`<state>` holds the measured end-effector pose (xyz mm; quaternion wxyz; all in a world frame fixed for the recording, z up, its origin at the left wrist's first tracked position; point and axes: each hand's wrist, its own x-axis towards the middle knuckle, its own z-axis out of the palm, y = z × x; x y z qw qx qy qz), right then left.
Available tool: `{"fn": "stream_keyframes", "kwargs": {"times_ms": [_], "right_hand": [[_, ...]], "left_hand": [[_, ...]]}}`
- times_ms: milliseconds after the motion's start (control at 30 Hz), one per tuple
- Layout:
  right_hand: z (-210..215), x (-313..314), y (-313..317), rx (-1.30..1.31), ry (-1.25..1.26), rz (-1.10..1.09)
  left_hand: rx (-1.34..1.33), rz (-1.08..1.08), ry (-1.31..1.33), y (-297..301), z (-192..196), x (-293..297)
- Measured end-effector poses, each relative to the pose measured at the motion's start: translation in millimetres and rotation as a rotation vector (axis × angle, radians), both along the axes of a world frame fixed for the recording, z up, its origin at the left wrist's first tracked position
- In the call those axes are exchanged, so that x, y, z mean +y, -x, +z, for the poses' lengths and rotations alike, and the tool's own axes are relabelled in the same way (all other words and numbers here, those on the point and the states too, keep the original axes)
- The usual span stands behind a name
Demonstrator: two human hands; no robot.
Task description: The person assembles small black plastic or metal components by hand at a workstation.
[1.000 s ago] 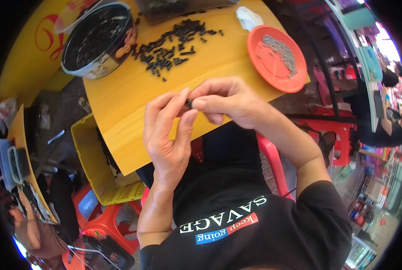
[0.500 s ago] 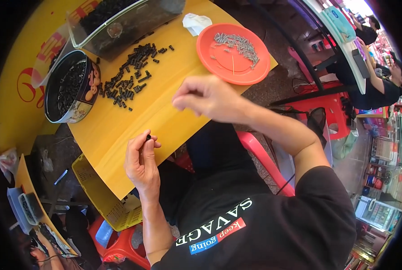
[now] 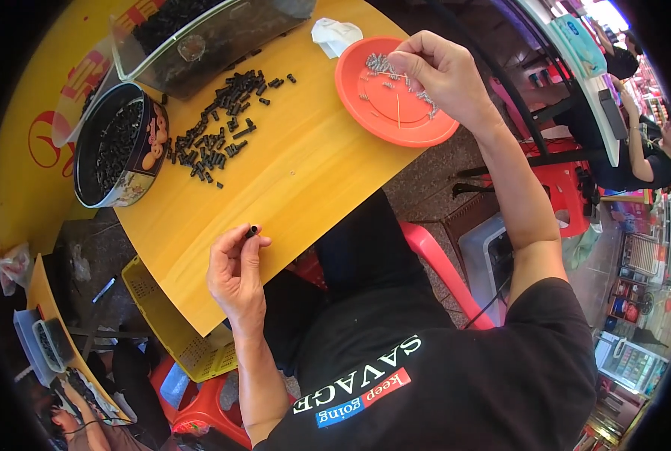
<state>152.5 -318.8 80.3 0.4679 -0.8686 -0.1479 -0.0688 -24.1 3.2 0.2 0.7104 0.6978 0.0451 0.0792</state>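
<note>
In the head view, a small black tube [image 3: 252, 231] is held upright over the near edge of the yellow worktop [image 3: 305, 173], pinched between thumb and forefinger of the left hand [image 3: 235, 272]; those fingers are closed on it, the rest being loosely curled. The right hand [image 3: 440, 75] is stretched out over the orange plate [image 3: 373, 120] at the far right of the worktop, with its fingers drawn together above the small grey springs [image 3: 380, 65] lying there; whether a spring is already gripped cannot be told, the piece being too small to make out. A thin pale pin [image 3: 398, 110] is also seen on the plate. A loose heap of black tubes [image 3: 219, 139] is spread on the worktop between the plate and a round tin [image 3: 117, 146], which is filled with more dark pieces. Behind the heap a clear box [image 3: 207, 37] of similar parts is set, and a crumpled white tissue [image 3: 334, 34] lies beside the plate. It is judged that the work is at mid-cycle: one tube has been taken up, and a spring is being fetched for it but has not yet been joined to it. Much appears to be left, since many tubes remain in the heap and many springs on the plate; which container holds finished pieces cannot be told.
</note>
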Motion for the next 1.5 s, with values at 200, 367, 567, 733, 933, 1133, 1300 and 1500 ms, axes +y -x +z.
{"fn": "stream_keyframes", "kwargs": {"times_ms": [200,367,567,733,933,1133,1300,1500], "right_hand": [[-11,-5,-8,-0.033,0.171,0.001],[-28,-3,-14,-0.269,0.54,0.121],[-43,11,-24,-0.251,0.677,0.025],[-51,17,-29,-0.282,0.766,0.019],[-29,20,-16,-0.299,0.522,0.111],[-8,89,49,0.164,-0.057,0.367],[-30,143,80,0.481,-0.342,0.512],[-37,164,85,0.609,-0.364,0.538]], "left_hand": [[-0.016,0.011,-0.001,-1,-2,-2],[-0.032,0.01,-0.04,-1,-1,-2],[-0.035,0.005,-0.055,-2,0,-4],[-0.05,-0.032,-0.08,0,-2,0],[-0.019,-0.005,-0.009,0,0,-1],[0.008,0.044,0.177,-2,1,1],[0.016,0.017,0.203,-1,2,6],[0.002,0.005,0.251,0,5,9]]}}
